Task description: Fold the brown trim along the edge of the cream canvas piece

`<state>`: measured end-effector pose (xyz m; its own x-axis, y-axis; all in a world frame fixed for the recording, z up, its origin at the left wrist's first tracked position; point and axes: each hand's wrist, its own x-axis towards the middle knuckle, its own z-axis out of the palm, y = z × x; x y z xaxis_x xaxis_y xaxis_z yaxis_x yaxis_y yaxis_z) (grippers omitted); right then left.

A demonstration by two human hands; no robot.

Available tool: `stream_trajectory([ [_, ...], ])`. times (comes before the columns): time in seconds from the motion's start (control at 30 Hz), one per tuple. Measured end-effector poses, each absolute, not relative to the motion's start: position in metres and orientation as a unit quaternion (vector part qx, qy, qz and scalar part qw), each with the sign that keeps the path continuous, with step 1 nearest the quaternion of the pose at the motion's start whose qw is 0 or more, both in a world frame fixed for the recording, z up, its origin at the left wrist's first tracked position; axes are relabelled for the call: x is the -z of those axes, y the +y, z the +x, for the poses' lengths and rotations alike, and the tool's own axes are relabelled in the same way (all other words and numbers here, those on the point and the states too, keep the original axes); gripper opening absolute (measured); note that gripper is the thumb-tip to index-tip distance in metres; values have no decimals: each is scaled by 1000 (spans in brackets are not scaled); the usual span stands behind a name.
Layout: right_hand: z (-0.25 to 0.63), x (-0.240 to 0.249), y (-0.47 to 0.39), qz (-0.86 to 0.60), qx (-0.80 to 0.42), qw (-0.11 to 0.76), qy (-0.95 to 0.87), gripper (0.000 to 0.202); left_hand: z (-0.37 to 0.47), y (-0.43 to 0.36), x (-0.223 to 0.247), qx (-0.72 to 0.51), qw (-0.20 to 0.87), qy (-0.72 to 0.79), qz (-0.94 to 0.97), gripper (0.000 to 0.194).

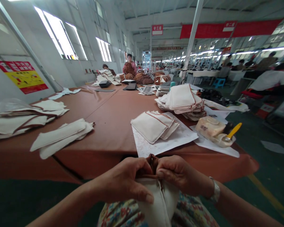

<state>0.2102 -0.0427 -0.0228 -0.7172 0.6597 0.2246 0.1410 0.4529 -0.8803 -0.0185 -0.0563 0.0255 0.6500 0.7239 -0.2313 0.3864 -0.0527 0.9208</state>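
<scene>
Cloth piece (154, 205), cream with a brown edge, is in our hands just off the worktop's (106, 126) near edge, above our lap. Our left hand (125, 181) holds it between spread thumb and fingers; our right hand (178, 175) pinches the brown edge in a narrow grip. We seem to be working that edge at its seam, which calls for a steady left hold and small fingertip pressure from the right. Similar pieces (151, 126) lie on paper (142, 148) by the near edge.
</scene>
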Motion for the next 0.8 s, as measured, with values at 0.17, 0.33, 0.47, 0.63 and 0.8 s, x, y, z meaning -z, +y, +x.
stream_trajectory([
  [0.17, 210, 23, -44, -259, -473, 277, -795, 30, -21, -52, -29, -129, 604, 371, 693, 51],
  [0.33, 207, 22, -48, -263, -423, 299, -814, 28, -11, -50, -22, -120, 611, 385, 681, 51],
  [0.47, 203, 26, -49, -276, -342, 330, -835, 25, -6, -52, -15, -127, 590, 386, 697, 46],
  [0.63, 194, 49, -39, -250, -291, 395, -835, 31, 1, -48, 3, -182, 537, 409, 715, 29],
  [0.8, 189, 49, -16, -247, -285, 442, -814, 32, 6, -38, 17, -295, 473, 467, 687, 25],
])
